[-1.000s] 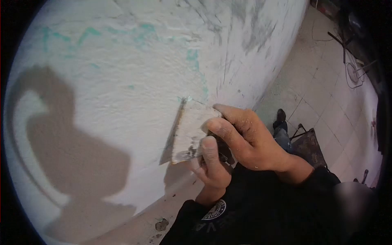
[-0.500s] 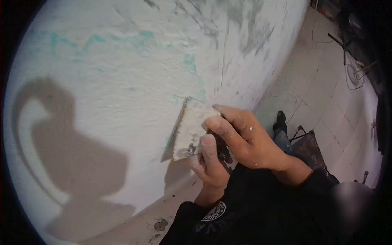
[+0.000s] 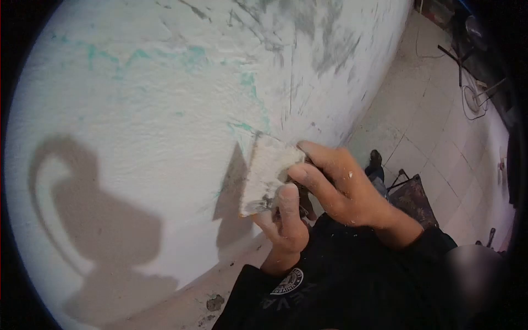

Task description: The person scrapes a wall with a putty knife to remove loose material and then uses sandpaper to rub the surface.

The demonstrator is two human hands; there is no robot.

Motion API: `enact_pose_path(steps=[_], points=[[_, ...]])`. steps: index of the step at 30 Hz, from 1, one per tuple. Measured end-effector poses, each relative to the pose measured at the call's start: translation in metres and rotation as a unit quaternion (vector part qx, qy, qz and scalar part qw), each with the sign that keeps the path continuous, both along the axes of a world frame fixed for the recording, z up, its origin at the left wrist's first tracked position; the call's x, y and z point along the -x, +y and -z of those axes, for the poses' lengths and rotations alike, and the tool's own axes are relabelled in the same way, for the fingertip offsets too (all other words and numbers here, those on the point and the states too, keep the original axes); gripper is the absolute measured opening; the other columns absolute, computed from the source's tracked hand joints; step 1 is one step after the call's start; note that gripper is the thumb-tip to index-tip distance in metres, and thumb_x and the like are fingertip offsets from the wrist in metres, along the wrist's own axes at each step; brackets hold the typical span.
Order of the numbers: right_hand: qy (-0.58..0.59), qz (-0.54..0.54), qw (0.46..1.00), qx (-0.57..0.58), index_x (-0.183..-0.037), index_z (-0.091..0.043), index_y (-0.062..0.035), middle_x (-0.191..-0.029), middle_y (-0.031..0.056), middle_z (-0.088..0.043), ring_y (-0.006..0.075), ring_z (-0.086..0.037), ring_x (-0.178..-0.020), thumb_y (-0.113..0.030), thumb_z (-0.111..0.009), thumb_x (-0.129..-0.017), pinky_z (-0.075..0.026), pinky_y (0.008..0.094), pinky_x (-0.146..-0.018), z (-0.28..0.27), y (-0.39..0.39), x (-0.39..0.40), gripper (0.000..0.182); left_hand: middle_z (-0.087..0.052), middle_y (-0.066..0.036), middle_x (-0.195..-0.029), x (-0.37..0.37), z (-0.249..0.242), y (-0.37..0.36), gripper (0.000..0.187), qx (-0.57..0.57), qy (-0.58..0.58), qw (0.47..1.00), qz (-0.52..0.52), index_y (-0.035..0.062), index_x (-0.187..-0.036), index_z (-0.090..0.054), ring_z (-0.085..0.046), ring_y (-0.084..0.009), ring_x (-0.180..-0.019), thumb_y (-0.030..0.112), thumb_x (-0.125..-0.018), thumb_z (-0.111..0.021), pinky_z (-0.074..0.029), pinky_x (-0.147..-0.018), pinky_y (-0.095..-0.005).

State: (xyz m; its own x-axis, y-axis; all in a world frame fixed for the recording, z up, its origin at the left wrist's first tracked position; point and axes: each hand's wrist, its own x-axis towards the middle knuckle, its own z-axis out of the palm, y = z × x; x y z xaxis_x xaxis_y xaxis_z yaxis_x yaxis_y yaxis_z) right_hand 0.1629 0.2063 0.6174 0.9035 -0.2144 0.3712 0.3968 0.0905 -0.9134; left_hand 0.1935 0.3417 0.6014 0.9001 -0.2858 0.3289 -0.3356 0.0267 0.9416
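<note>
Both hands hold a wide putty knife [image 3: 267, 170], its blade face coated with whitish, crusty filler and a grey smear low down. My right hand [image 3: 352, 192], dusty with white specks, is closed on it from the right, thumb and fingers near the blade's back. My left hand [image 3: 289, 234] grips it from below, thumb pressed on the blade face. Behind the blade, the white wall [image 3: 165, 115] carries rippled filler with green streaks. A dark shadow beside the blade shows a gap from the wall along its left edge. The knife's handle is mostly hidden by my fingers.
Grey scuffs [image 3: 330, 38] mark the wall's upper part. At right lies a tiled floor [image 3: 423, 121], with my shoe [image 3: 375, 158] on it and a dark folding stool [image 3: 412, 201] near my leg. Metal-legged items and a cable stand farther right.
The putty knife and both hands have shifted slightly right, and the blade has come away from the wall, its shadow growing wider. Both hands keep their grip.
</note>
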Motion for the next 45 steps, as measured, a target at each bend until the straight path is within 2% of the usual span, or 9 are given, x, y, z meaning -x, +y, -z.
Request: enact_pose_path(steps=[2, 9, 14, 18, 21, 32, 38, 42, 45], points=[[0.139, 0.001, 0.990, -0.008, -0.110, -0.057, 0.0018, -0.080, 0.0173, -0.060, 0.0333, -0.059, -0.068, -0.013, -0.060, -0.089, -0.046, 0.0364, -0.064, 0.015, 0.011, 0.020, 0.026, -0.060, -0.021, -0.114, 0.003, 0.007, 0.005, 0.043, -0.052, -0.025, 0.998, 0.030, -0.0121, -0.127, -0.047, -0.061, -0.0223, -0.098, 0.020, -0.099, -0.046, -0.050, -0.081, -0.0312], [0.006, 0.157, 0.977, 0.147, -0.145, -0.026, 0.0100, -0.091, 0.0153, -0.065, 0.0228, -0.056, -0.065, -0.016, -0.069, -0.083, -0.039, 0.0341, -0.065, 0.040, 0.043, 0.028, 0.079, -0.061, -0.023, -0.115, 0.011, 0.004, 0.020, 0.039, -0.083, -0.037, 0.995, -0.049, -0.0130, -0.125, -0.049, -0.062, -0.0230, -0.098, 0.015, -0.097, -0.048, -0.051, -0.076, -0.0289], [-0.040, 0.114, 0.975, 0.187, -0.143, -0.032, 0.0073, -0.115, 0.0204, -0.063, 0.0222, -0.058, -0.070, -0.015, -0.067, -0.084, -0.038, 0.0321, -0.065, 0.030, 0.030, 0.028, 0.072, -0.058, -0.018, -0.112, 0.020, -0.010, 0.027, 0.042, -0.074, -0.027, 0.997, -0.013, -0.0100, -0.125, -0.045, -0.063, -0.0211, -0.095, 0.003, -0.088, -0.060, -0.053, -0.076, -0.0313], [-0.024, 0.059, 0.997, -0.042, -0.125, -0.048, 0.0041, -0.103, 0.0153, -0.064, 0.0207, -0.058, -0.073, -0.013, -0.061, -0.092, -0.044, 0.0320, -0.065, 0.036, 0.034, 0.036, 0.039, -0.062, -0.011, -0.100, 0.032, -0.020, 0.014, 0.036, 0.033, 0.107, 0.994, -0.007, -0.0070, -0.121, -0.050, -0.060, -0.0120, -0.080, 0.008, -0.090, -0.061, -0.048, -0.066, -0.0234], [0.097, -0.113, 0.973, -0.177, -0.105, -0.048, -0.0001, -0.087, 0.0062, -0.057, 0.0081, -0.053, -0.080, -0.011, -0.049, -0.101, -0.045, 0.0273, -0.067, 0.026, 0.008, 0.039, 0.012, -0.065, -0.012, -0.090, 0.023, -0.016, 0.010, 0.037, -0.072, 0.084, 0.994, -0.018, -0.0060, -0.119, -0.053, -0.054, -0.0093, -0.056, 0.014, -0.089, -0.062, -0.038, -0.041, -0.0208], [0.133, -0.188, 0.902, -0.364, -0.114, -0.047, 0.0014, -0.087, 0.0053, -0.056, 0.0076, -0.050, -0.078, -0.020, -0.046, -0.103, -0.044, 0.0234, -0.066, 0.008, 0.044, 0.023, 0.023, -0.061, -0.014, -0.109, 0.025, -0.023, 0.024, 0.037, -0.102, -0.058, 0.986, -0.120, -0.0072, -0.123, -0.054, -0.057, -0.0167, -0.094, 0.015, -0.093, -0.060, -0.046, -0.081, -0.0288], [0.112, -0.126, 0.916, -0.363, -0.114, -0.051, 0.0022, -0.088, 0.0028, -0.057, 0.0079, -0.049, -0.078, -0.022, -0.044, -0.104, -0.044, 0.0246, -0.069, 0.015, 0.073, 0.017, 0.027, -0.060, -0.013, -0.113, 0.014, -0.026, 0.045, 0.036, -0.246, -0.083, 0.963, -0.070, -0.0066, -0.124, -0.054, -0.057, -0.0178, -0.097, 0.015, -0.096, -0.058, -0.047, -0.082, -0.0287], [0.075, -0.101, 0.913, -0.387, -0.107, -0.052, 0.0017, -0.087, 0.0034, -0.056, 0.0080, -0.047, -0.077, -0.021, -0.043, -0.104, -0.043, 0.0257, -0.068, 0.012, 0.084, 0.016, 0.025, -0.062, -0.013, -0.081, 0.015, -0.019, 0.046, 0.021, -0.195, -0.127, 0.968, -0.093, -0.0059, -0.105, -0.056, -0.051, -0.0120, -0.056, 0.012, -0.094, -0.059, -0.041, -0.049, -0.0252], [0.060, -0.092, 0.915, -0.389, -0.111, -0.053, -0.0016, -0.077, -0.0048, -0.050, 0.0014, -0.039, -0.065, -0.027, -0.043, -0.105, -0.033, 0.0188, -0.055, 0.015, 0.089, 0.012, 0.028, -0.060, -0.015, -0.094, 0.013, -0.008, 0.058, 0.024, -0.226, -0.199, 0.947, -0.114, -0.0057, -0.110, -0.054, -0.053, -0.0129, -0.064, 0.012, -0.095, -0.059, -0.042, -0.052, -0.0248]])
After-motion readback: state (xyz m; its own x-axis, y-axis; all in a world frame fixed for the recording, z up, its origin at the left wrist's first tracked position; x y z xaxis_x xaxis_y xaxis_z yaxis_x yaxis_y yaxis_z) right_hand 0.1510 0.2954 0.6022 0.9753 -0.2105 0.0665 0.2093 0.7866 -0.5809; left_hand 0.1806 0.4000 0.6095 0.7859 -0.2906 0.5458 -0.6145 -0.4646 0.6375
